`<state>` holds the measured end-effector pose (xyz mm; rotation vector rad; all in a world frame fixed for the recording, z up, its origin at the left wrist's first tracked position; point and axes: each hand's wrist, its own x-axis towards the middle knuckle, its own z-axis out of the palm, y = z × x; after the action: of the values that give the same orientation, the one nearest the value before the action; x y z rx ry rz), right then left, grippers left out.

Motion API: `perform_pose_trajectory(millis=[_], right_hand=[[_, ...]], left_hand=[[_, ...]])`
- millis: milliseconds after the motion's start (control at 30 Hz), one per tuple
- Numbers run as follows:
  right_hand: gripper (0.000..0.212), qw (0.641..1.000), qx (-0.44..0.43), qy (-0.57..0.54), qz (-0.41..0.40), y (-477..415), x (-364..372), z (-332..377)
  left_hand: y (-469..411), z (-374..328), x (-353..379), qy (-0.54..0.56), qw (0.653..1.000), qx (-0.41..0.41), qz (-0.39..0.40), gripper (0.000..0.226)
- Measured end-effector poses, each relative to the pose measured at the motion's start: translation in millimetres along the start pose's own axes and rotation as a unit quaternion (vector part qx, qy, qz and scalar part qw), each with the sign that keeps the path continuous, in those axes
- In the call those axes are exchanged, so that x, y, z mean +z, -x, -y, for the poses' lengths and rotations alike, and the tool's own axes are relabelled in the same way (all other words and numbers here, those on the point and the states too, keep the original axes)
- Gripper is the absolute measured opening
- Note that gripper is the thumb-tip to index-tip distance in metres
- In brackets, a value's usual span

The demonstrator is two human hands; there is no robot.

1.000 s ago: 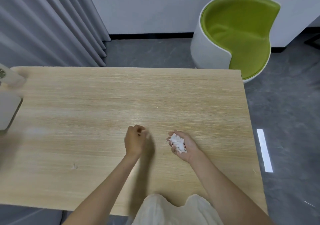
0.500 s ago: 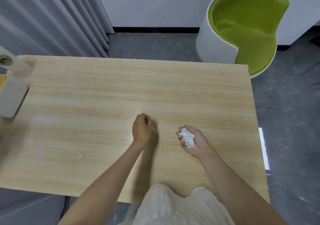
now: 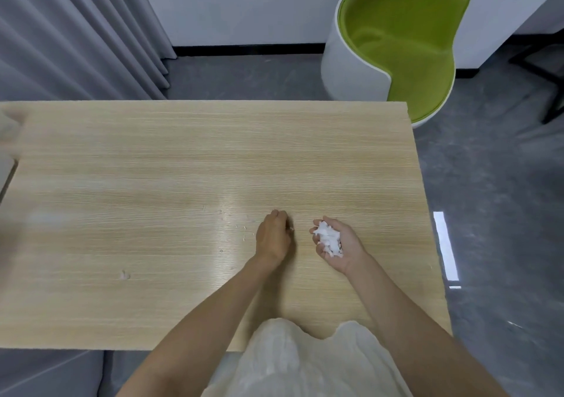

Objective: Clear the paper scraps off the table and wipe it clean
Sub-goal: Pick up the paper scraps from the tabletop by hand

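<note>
Right hand [image 3: 341, 248] palm up over the wooden table [image 3: 183, 167], fingers cupped round a heap of white paper scraps [image 3: 329, 238]; left hand [image 3: 272, 235] just beside it, knuckles up, fingers curled down, pinching anything? can't tell

A pale wood-grain table [image 3: 152, 158] fills the middle of the frame, its long edges running left to right. A few tiny paper scraps [image 3: 244, 228] lie scattered on it just below centre. A small white fleck [image 3: 124, 274] sits alone toward the lower left. A blurred pale object [image 3: 6, 173] rests at the left edge, cut off.
</note>
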<state>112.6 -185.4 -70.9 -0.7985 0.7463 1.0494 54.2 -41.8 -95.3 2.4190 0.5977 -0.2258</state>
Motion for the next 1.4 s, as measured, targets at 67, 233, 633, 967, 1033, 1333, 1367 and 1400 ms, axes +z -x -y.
perform_pose_trajectory(millis=[67,233,633,967,1033,1333,1367,1400], right_hand=[[0.02,1.0,-0.001,0.001,-0.003,1,0,-2],[0.02,1.0,-0.003,0.011,0.003,3,5,-1],[0.021,0.998,0.027,0.035,0.039,-11,24,-17],[0.02,0.998,0.019,0.052,0.032,-9,25,-20],[0.02,0.998,0.017,0.052,0.035,-8,24,-18],[0.023,0.991,0.056,0.104,0.059,-8,49,-43],[0.023,0.99,0.067,0.105,0.067,-8,53,-49],[0.022,0.988,0.082,0.101,0.079,-9,56,-54]], left_hand=[[0,-3,-4,0.012,1.0,0.003,0.009,0.015],[2,15,-25,0.14,0.983,-0.093,-0.072,0.012],[-8,59,-61,0.178,0.963,-0.19,-0.071,0.021],[-10,48,-58,0.042,0.98,-0.19,-0.034,0.009],[-5,53,-67,0.118,0.967,-0.215,-0.067,0.004],[60,5,-78,0.295,0.946,-0.117,-0.07,0.007],[68,0,-75,0.299,0.945,-0.113,-0.068,0.009],[74,-3,-73,0.3,0.945,-0.109,-0.075,0.011]])
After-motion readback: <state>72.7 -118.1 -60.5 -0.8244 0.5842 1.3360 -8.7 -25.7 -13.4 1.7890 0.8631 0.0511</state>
